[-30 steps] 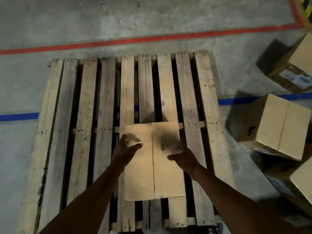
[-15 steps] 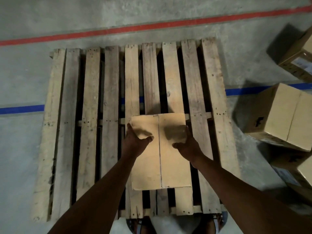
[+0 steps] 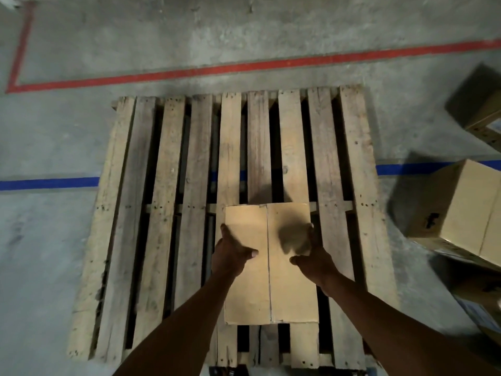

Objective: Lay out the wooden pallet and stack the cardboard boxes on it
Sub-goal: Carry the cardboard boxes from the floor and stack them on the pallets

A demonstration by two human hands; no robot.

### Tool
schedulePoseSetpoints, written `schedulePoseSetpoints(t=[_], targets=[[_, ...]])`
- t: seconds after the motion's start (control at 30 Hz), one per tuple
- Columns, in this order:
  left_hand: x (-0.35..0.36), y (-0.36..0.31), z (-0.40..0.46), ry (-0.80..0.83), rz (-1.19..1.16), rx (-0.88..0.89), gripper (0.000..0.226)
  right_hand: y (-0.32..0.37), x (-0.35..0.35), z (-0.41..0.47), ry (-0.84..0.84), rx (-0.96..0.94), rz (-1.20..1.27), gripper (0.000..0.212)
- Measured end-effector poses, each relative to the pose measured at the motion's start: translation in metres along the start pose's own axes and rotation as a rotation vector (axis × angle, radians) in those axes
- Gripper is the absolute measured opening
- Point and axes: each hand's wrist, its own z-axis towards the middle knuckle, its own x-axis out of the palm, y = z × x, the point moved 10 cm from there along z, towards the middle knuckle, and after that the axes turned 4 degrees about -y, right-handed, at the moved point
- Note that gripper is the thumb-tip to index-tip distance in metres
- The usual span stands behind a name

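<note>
A wooden pallet lies flat on the concrete floor, slats running away from me. A closed cardboard box sits on its near middle slats. My left hand grips the box's left edge, thumb lying on the top. My right hand grips the right edge, thumb on top and fingers down the side. Both forearms reach in from the bottom of the view.
More cardboard boxes stand on the floor to the right: one tilted box, another at the far right edge, others low right. A red line and a blue line mark the floor.
The view has pulled back and the pallet looks smaller. Both hands have stayed on the box's sides; the box has kept its place on the middle slats.
</note>
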Motion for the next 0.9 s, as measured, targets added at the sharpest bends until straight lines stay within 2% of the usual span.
schedulePoseSetpoints(t=[0.23,0.33,0.43,0.53,0.63,0.73,0.8,0.9], targets=[[-0.005,-0.014,-0.005,-0.060,0.223,0.064,0.141,0.000,0.000,0.000,0.011,-0.043,-0.051,0.121],[-0.010,-0.010,-0.020,-0.082,0.169,0.111,0.133,-0.051,-0.003,0.003,-0.043,0.011,-0.030,0.118],[-0.014,0.026,-0.054,-0.038,0.117,0.071,0.124,-0.067,-0.010,-0.065,-0.004,0.105,-0.048,0.104],[-0.023,0.066,-0.109,0.093,0.130,0.029,0.124,-0.095,-0.024,-0.140,0.077,0.214,-0.119,0.085],[-0.054,0.068,-0.188,0.207,0.147,-0.022,0.122,-0.117,-0.039,-0.218,0.112,0.302,-0.183,0.073],[-0.092,0.056,-0.263,0.295,0.161,-0.031,0.108,-0.098,-0.059,-0.291,0.102,0.301,-0.228,0.058],[-0.119,0.047,-0.306,0.348,0.171,-0.006,0.108,-0.071,-0.074,-0.338,0.078,0.257,-0.253,0.050],[-0.153,0.038,-0.358,0.413,0.222,0.025,0.102,-0.036,-0.090,-0.406,0.002,0.261,-0.115,0.042]])
